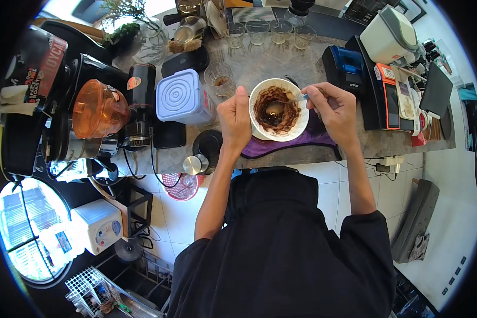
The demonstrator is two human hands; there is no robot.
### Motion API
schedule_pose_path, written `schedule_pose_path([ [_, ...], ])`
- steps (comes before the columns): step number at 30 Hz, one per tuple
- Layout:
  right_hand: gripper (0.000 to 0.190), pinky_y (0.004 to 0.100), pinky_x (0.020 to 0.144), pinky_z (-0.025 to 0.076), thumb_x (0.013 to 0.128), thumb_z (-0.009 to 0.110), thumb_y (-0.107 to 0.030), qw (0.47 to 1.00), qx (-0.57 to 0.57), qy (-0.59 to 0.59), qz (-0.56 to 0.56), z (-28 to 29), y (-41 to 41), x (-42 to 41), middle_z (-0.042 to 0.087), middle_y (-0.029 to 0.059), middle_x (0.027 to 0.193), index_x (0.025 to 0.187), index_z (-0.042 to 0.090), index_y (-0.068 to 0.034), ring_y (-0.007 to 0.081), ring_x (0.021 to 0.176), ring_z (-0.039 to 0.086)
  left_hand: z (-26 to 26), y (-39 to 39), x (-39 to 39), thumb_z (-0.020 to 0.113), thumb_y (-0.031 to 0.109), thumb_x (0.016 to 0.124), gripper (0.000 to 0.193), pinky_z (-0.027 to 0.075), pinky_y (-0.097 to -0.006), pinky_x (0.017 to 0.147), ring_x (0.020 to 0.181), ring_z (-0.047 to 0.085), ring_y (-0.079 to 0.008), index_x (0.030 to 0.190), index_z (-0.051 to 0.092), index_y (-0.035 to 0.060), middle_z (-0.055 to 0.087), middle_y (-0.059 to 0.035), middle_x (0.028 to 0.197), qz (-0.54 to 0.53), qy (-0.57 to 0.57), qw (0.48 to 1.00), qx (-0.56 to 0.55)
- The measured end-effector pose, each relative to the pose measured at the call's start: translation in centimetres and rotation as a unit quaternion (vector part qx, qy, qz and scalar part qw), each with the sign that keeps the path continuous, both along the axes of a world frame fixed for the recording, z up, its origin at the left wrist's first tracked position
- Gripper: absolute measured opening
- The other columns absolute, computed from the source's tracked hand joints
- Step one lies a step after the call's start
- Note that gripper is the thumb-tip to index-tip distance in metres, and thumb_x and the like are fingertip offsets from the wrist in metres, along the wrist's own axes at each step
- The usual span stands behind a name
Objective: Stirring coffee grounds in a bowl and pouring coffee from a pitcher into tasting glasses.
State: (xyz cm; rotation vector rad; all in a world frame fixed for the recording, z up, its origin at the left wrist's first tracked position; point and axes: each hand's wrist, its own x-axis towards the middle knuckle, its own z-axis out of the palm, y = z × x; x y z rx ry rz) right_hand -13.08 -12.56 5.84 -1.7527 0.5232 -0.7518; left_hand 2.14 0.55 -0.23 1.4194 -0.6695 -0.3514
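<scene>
A white dripper with a paper coffee filter (304,126) is in front of me, dark wet coffee grounds (262,104) coating its inside and some liquid in the middle. My left hand (237,119) grips the dripper's left side, thumb up. Between the fingertips of my right hand (334,111) is a spoon (296,99), its bowl down among the grounds. Beneath lies a purple cloth (290,147) with a black edge, at the counter's front. What supports the dripper from below is mostly hidden. A ribbed glass (219,79) with some brown liquid stands just behind my left hand.
To the left are a lidded lavender tub (181,95), a black grinder (141,95) and an orange container (99,109). Several clear glasses (257,33) line the back. A black printer (344,69) and an orange-framed payment terminal (390,101) stand right. Metal weights or tampers (194,163) sit near the front edge.
</scene>
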Motion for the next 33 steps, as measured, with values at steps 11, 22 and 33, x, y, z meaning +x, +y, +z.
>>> schedule_pose_path([
  [11,0.019,0.0191,0.051,0.033,0.092,0.06,-0.014,0.993,0.103,-0.01,-0.052,-2.3,-0.5,0.4,0.059,0.0003,0.062,0.088,0.069,0.002,0.003,0.055,0.047,0.6,-0.1,-0.3,0.044,0.027,0.101,0.051,0.023,-0.0322,0.045,0.054,0.028,-0.0064,0.06,0.037,-0.0025,0.031,0.0017,0.051,0.016,-0.036,0.999,0.01],
  [22,0.02,0.0176,0.052,0.034,0.093,0.06,-0.015,0.986,0.113,-0.105,-0.066,2.1,-0.5,-1.1,0.059,0.0015,0.066,0.092,0.069,0.003,0.004,0.057,0.047,0.3,-0.7,0.3,0.044,0.029,0.101,0.052,0.023,-0.0321,0.046,0.055,0.029,-0.0063,0.06,0.036,-0.0015,0.032,0.0021,0.052,0.017,-0.013,1.0,0.001],
  [33,0.02,0.0177,0.05,0.032,0.093,0.059,-0.015,0.988,0.133,-0.035,-0.075,-2.2,-0.7,-0.6,0.058,-0.0006,0.064,0.09,0.069,0.002,0.002,0.055,0.044,0.9,-0.9,-0.4,0.044,0.029,0.101,0.052,0.023,-0.0326,0.045,0.054,0.028,-0.0068,0.06,0.037,-0.0028,0.031,0.0009,0.051,0.007,-0.047,0.999,0.01],
])
